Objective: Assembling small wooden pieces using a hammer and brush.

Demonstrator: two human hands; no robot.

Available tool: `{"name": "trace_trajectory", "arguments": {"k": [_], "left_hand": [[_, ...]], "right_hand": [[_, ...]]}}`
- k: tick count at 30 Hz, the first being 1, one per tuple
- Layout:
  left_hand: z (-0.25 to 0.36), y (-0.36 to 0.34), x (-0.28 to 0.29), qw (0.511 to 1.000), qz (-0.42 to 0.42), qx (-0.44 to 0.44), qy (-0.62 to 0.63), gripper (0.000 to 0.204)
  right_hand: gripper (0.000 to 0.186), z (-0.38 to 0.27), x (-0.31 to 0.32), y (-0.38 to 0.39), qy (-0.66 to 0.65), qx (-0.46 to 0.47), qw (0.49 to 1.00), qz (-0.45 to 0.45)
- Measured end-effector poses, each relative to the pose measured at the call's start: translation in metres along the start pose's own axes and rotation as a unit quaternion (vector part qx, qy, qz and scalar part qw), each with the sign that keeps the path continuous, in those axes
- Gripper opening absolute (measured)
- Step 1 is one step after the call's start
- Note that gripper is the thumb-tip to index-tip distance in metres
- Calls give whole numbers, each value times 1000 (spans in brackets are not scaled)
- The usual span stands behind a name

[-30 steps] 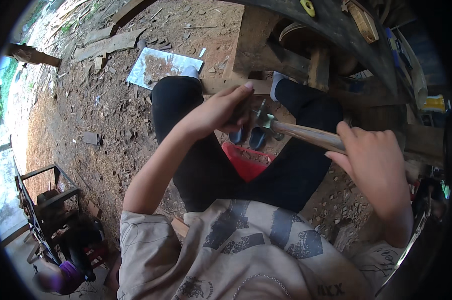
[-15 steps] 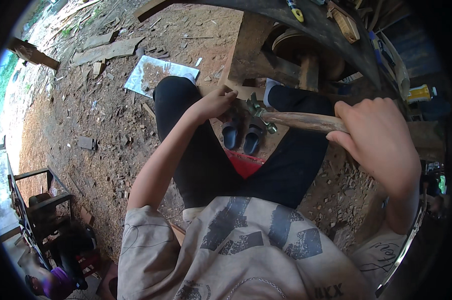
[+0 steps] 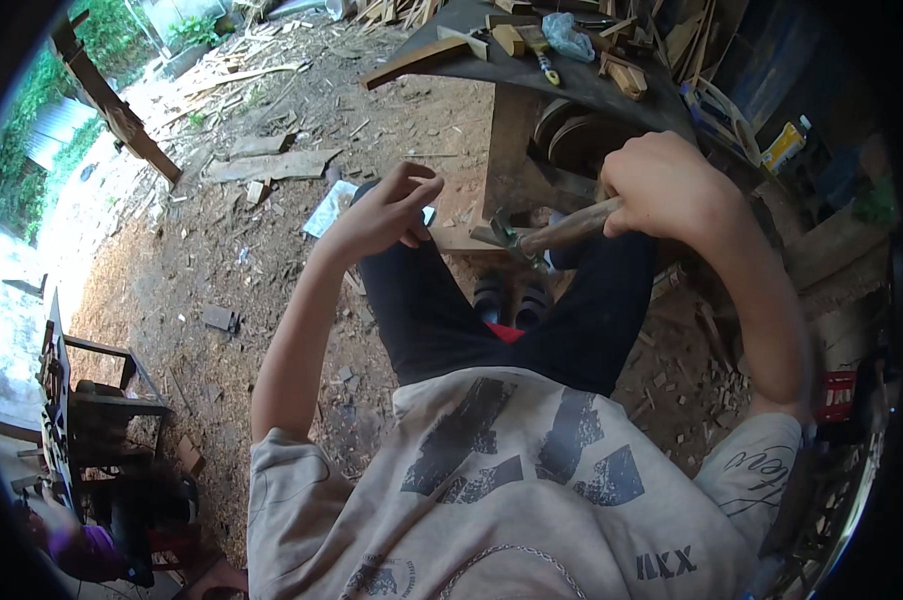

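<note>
My right hand (image 3: 667, 190) grips the wooden handle of a hammer (image 3: 572, 228). Its dull greenish metal head points left, above the gap between my knees; its exact shape is hard to make out. Over my left knee, my left hand (image 3: 387, 210) hangs in the air with fingers bent and apart, and nothing shows in it. Just below and between the hands, a pale wooden board (image 3: 457, 240) lies across in front of my knees, partly hidden by the hammer head. Any small piece on it is too small to tell.
A dark workbench (image 3: 452, 62) ahead holds a yellow-handled brush (image 3: 549, 68), wood blocks and a plastic bag (image 3: 569, 38). Round wheels (image 3: 577, 135) sit beneath it. Sandals (image 3: 532, 303) lie between my feet. Wood scraps cover the dirt floor. A person in purple (image 3: 82, 550) is at lower left.
My left hand has risen off the spot beside the hammer head, its fingers spreading. The right hand and hammer have tilted up. The view has shifted, showing more of the workbench.
</note>
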State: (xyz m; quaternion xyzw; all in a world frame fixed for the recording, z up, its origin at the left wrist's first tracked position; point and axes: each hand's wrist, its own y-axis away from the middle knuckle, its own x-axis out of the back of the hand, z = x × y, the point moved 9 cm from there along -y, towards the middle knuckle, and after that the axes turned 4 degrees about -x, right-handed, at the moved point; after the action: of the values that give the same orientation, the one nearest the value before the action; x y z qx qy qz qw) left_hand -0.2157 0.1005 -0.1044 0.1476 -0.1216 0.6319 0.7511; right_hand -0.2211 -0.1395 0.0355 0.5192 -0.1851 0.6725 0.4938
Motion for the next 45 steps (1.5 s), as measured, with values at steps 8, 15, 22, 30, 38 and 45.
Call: {"name": "trace_trajectory", "arguments": {"k": [8, 15, 22, 30, 38, 45], "left_hand": [[20, 37, 9, 999, 28, -32, 16, 51], [-16, 38, -5, 998, 34, 2, 58, 46], [-46, 2, -29, 995, -21, 38, 88, 47], [-77, -29, -63, 990, -53, 78, 100, 43], [-102, -37, -105, 980, -109, 121, 113, 41], [-116, -61, -118, 975, -132, 126, 129, 41]], "right_hand": [[35, 8, -35, 19, -81, -12, 996, -23], [36, 4, -82, -20, -118, 8, 993, -18], [34, 12, -153, -80, -121, -25, 990, -74], [27, 19, -234, -125, -144, -45, 985, -82], [19, -1, -281, -142, -194, -19, 974, -114], [19, -16, -316, -157, -188, -43, 968, -163]]}}
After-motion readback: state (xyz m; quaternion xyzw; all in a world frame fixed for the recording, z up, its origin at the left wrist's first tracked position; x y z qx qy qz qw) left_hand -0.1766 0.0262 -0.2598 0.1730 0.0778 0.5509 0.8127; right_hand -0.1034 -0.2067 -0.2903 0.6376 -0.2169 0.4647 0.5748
